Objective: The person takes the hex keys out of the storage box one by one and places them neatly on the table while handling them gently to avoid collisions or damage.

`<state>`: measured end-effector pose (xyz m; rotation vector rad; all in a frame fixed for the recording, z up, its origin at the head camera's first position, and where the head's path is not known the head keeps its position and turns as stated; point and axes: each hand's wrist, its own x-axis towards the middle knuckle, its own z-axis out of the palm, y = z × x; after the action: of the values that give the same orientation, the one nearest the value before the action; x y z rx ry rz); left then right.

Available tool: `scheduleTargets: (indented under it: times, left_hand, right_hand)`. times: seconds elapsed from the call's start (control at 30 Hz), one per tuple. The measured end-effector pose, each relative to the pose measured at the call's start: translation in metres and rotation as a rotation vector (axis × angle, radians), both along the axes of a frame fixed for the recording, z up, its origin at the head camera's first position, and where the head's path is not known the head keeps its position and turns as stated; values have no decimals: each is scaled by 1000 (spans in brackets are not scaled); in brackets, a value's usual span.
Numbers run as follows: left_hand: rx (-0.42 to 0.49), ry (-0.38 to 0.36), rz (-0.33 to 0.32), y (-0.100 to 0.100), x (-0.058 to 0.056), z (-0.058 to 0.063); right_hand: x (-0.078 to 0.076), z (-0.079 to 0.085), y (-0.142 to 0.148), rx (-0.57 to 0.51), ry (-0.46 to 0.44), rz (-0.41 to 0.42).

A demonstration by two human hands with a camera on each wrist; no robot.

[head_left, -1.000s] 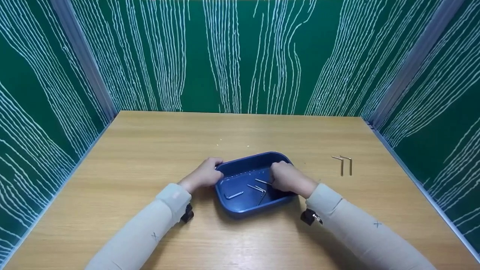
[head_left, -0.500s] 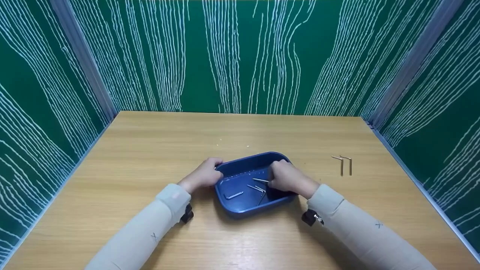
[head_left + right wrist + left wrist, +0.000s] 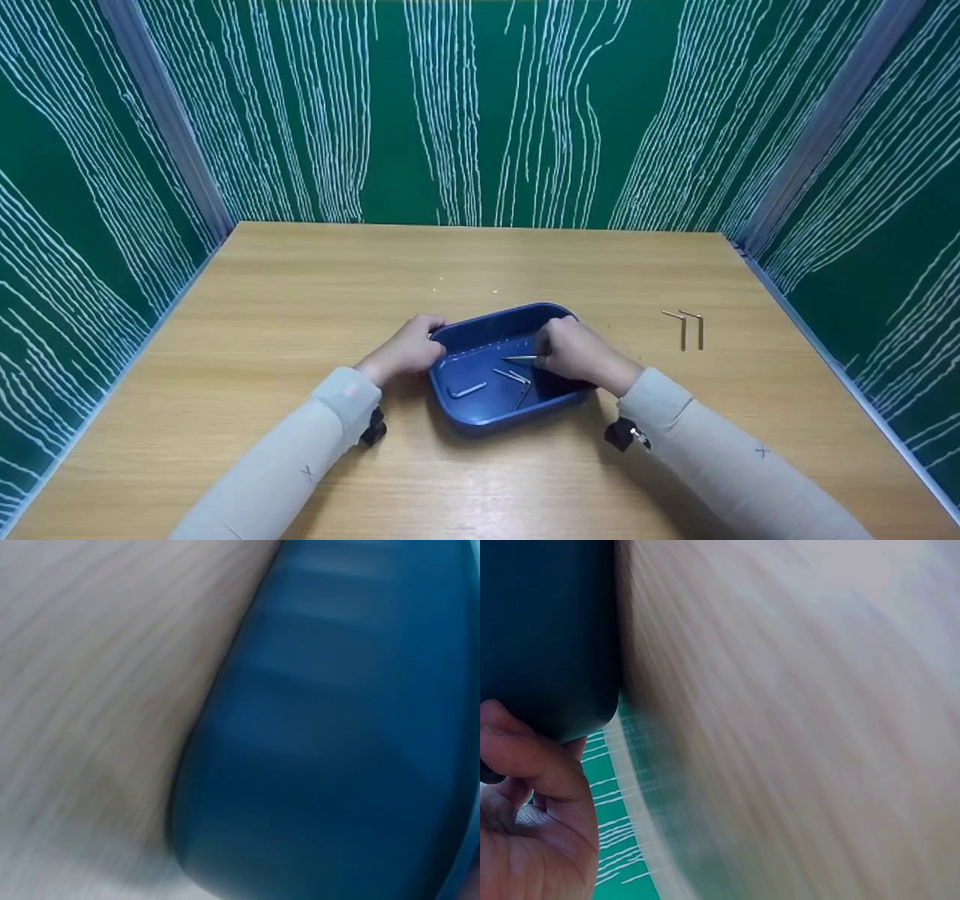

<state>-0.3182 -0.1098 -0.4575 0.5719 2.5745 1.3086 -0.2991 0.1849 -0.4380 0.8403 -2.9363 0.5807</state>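
Observation:
A blue plastic tub (image 3: 495,426) stands slightly turned on the table. My left hand (image 3: 406,346) grips its left end, fingers curled at the rim; the left wrist view has that hand (image 3: 540,817) against the tub's dark wall (image 3: 547,622). Inside the right half, my right hand (image 3: 576,349) pinches a thin L-shaped hex key (image 3: 520,358) whose one arm points left; its other end is hidden by the fingers. Below it lie more hex keys (image 3: 513,376), and a single hex key (image 3: 469,390) rests near the left. Mostly the tub's outer wall (image 3: 322,712) fills the right wrist view.
To the right of the tub, two hex keys (image 3: 683,334) lie side by side on the wooden table (image 3: 337,270). A few tiny pale specks (image 3: 495,292) dot the surface behind the tub. Green walls with white lines (image 3: 525,112) enclose the back and sides.
In my right hand the hex key has turned a little and shifted slightly left, its free arm now nearly level. The left hand and the tub hold their places.

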Motion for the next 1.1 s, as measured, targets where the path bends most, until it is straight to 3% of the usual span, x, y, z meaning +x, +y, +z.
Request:
scheduleTargets:
  times: [0.17,0.47,0.63,0.93,1.1]
  left_hand:
    - [-16,22,-1,0,-1,-1]
    - [-20,32,-4,0,-3,-3]
    - [-19,34,-3,0,-3,-3]
    - [-33,29,7,1,-1,-2]
    - [-30,14,13,2,-1,-1]
  right_hand:
    - [1,3,2,-55,7,-11]
    - [5,10,0,-174,-19,-132]
    - [6,14,0,-243,-20,-158]
    - [8,14,1,-380,5,-124]
    - [9,15,2,-389,43,-74]
